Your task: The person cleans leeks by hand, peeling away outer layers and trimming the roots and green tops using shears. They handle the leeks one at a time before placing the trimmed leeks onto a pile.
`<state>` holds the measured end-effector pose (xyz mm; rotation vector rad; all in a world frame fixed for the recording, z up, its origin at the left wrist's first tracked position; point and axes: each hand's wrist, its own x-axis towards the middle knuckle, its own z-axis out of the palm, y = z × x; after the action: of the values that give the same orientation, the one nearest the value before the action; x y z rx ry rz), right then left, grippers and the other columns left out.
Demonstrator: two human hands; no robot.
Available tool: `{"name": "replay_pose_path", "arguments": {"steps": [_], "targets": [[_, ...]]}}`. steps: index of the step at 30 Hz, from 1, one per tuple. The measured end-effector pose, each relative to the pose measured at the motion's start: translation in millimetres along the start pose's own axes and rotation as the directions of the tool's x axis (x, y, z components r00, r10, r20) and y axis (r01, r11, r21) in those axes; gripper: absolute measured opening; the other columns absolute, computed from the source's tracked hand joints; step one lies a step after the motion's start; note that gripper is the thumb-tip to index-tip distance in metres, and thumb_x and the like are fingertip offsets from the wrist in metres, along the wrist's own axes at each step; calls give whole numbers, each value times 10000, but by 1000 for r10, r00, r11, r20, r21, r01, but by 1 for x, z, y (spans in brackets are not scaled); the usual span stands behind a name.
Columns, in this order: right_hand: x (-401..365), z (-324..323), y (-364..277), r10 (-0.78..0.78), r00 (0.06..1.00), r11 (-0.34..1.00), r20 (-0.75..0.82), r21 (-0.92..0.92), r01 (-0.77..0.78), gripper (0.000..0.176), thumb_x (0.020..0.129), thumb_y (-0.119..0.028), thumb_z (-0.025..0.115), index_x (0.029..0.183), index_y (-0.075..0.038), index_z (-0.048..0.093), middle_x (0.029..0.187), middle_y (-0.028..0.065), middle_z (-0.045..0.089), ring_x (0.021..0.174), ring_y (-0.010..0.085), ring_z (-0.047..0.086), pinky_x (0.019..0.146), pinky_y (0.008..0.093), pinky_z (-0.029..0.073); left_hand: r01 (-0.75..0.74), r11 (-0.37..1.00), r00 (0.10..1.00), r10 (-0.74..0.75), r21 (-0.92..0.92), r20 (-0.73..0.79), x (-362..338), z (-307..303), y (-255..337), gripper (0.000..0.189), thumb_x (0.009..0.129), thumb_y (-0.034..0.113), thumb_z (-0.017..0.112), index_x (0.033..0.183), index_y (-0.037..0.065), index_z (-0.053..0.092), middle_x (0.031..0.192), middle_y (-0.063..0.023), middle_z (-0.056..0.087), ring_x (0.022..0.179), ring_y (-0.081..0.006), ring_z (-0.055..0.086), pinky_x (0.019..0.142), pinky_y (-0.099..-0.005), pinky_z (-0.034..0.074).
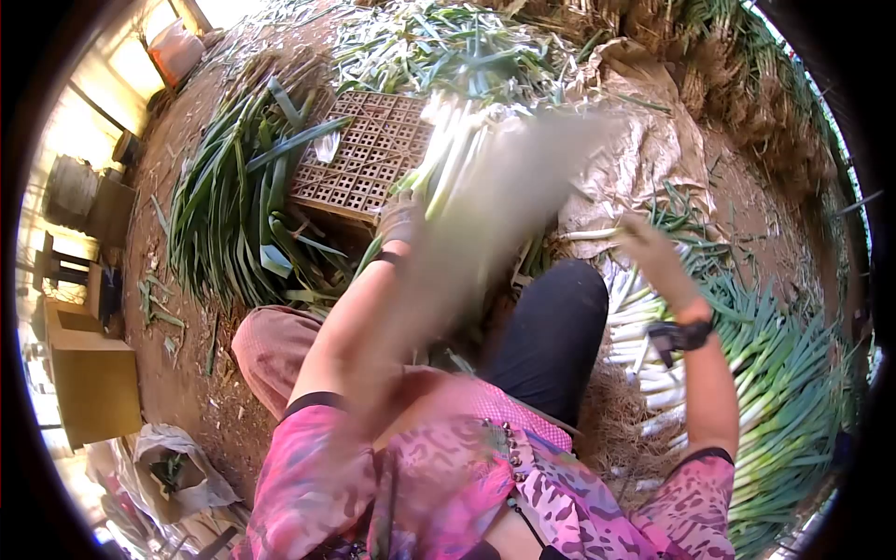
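Note:
Gloved fingers of my left hand (399, 224) are wrapped around leeks (453, 154), whose white stalks slant up over the right side of a crate (359, 140). A wide, pale blurred shape (495, 219) crosses in front of them and hides part of the stalks. On the right, my gloved right hand (658, 261), with a dark band at the wrist, is over the upper end of a leek pile (747, 373). Its smeared fingertips meet a white leek stalk (593, 234); I cannot tell whether they grip it.
Left of the crate lies a heap of untrimmed leeks (233, 187). Cut leaves (448, 47) cover the ground beyond, beside a crumpled brown sheet (644, 140). Rooted bundles (747, 93) line the upper right. A cardboard box (93, 383) and a sack (182, 471) stand left.

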<state>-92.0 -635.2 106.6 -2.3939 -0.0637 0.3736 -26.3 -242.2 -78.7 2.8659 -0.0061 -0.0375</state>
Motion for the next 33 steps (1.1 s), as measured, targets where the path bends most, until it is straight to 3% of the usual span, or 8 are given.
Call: {"name": "replay_pose_path", "arguments": {"steps": [6, 12, 15, 17, 22, 26, 29, 33], "targets": [[139, 188, -75, -462, 876, 882, 139, 174, 437, 502, 956, -381, 592, 1156, 79, 624, 1009, 265, 684, 948, 326, 680, 833, 412, 512, 224, 963, 909, -263, 151, 323, 33, -4, -6, 1032, 736, 529, 824, 1516, 51, 348, 1398, -238, 557, 1282, -370, 570, 1047, -444, 485], [262, 334, -8, -542, 840, 828, -7, 167, 536, 506, 934, -411, 620, 1023, 86, 657, 921, 208, 688, 814, 289, 677, 717, 387, 519, 403, 862, 840, -215, -308, 499, 44, 3, -59, 700, 706, 291, 828, 1306, 19, 591, 1162, -196, 696, 1037, -302, 691, 879, -391, 556], [266, 351, -4, -236, 961, 785, 146, 611, 100, 459, 961, -429, 619, 1092, 6, 682, 960, 72, 709, 793, 217, 670, 648, 325, 510, 476, 519, 834, -10, -710, 552, 32, 42, -101, 507, 733, 210, 811, 1177, 4, 678, 1020, -134, 733, 913, -241, 702, 778, -343, 569], [249, 335, -19, -22, 931, 312, 364, 887, -339, 458, 964, -454, 622, 1156, -42, 682, 1000, 28, 710, 789, 201, 663, 637, 310, 503, 496, 327, 826, 109, -804, 553, 18, 18, -89, 419, 779, 157, 786, 1156, 8, 682, 971, -77, 719, 864, -174, 670, 750, -313, 557], [252, 349, -27, -207, 910, 410, 358, 877, -252, 569, 993, -527, 567, 1336, -76, 618, 1150, 56, 692, 1046, 197, 611, 914, 391, 495, 552, 475, 722, 138, -685, 678, 8, 6, -93, 370, 846, 182, 748, 1167, 17, 665, 978, -81, 712, 848, -174, 670, 775, -322, 548], [264, 387, -16, -434, 901, 774, 16, 518, 364, 557, 1028, -508, 497, 1374, -77, 564, 1190, 100, 670, 1050, 271, 619, 933, 401, 497, 265, 616, 903, 110, -741, 415, -18, -39, -81, 370, 845, 176, 754, 1173, 23, 678, 982, -63, 710, 823, -158, 659, 750, -305, 540], [289, 411, -3, -477, 878, 878, 41, 73, 474, 530, 1026, -488, 489, 1333, -61, 559, 1177, 181, 650, 1051, 375, 627, 940, 420, 495, 548, 305, 829, -71, -779, 555, -27, -84, -95, 339, 842, 145, 756, 1157, 44, 684, 949, -27, 693, 783, -134, 640, 707, -290, 524], [329, 466, 28, -506, 857, 856, -94, -177, 486, 576, 953, -535, 575, 1242, -36, 590, 1152, 236, 647, 1086, 437, 623, 968, 468, 476, 453, 234, 890, -65, -860, 451, -40, -123, -98, 311, 869, 197, 734, 1135, 46, 679, 891, -9, 661, 783, -117, 623, 706, -273, 509]]}}
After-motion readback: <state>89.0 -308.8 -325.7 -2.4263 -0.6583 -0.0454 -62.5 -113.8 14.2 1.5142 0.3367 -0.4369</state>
